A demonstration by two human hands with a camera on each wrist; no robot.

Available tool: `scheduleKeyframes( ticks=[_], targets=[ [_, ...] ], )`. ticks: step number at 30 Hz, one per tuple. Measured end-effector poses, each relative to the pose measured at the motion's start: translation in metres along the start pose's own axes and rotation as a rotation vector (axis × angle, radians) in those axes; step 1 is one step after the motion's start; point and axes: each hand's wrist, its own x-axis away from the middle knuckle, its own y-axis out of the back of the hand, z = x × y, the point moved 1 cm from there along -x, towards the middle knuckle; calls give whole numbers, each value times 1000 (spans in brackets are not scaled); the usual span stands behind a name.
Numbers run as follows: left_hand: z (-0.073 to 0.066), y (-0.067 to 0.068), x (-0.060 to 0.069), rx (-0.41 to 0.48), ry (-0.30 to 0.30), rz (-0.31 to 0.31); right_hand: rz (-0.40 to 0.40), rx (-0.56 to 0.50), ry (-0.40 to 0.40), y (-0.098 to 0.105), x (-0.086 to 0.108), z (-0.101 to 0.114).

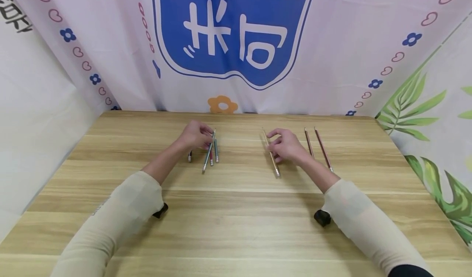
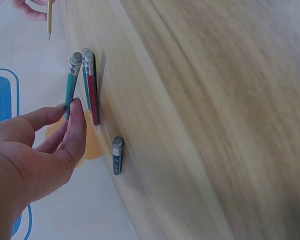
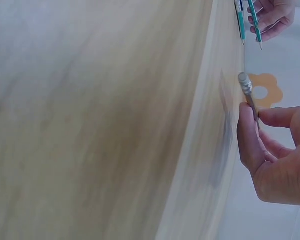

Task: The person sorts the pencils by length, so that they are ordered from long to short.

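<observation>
My left hand [image 1: 196, 135] pinches a green pencil [image 1: 208, 156] between thumb and fingers, eraser end towards me; the left wrist view shows this green pencil [image 2: 70, 90] raised off the table. Just beside it lie a red pencil [image 2: 93, 95] and another green pencil [image 1: 216, 150]. A dark pencil [image 2: 117, 156] lies apart, partly under the left hand in the head view. My right hand [image 1: 287, 145] pinches a yellow pencil [image 1: 271, 156], held above the table with its shadow below; its eraser end [image 3: 245, 82] shows in the right wrist view.
Two dark red pencils [image 1: 323, 149] lie right of my right hand, one partly hidden by the wrist. Black objects [image 1: 322, 218] show beside both sleeves. A printed curtain [image 1: 184, 92] hangs along the far edge of the wooden table [image 1: 236, 228].
</observation>
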Motion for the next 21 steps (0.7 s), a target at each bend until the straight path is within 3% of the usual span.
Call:
scheduleKeyframes(
  ticks=[21],
  targets=[
    [-9, -16, 0, 112, 27, 24, -26, 22, -32, 27, 8, -13]
  ],
)
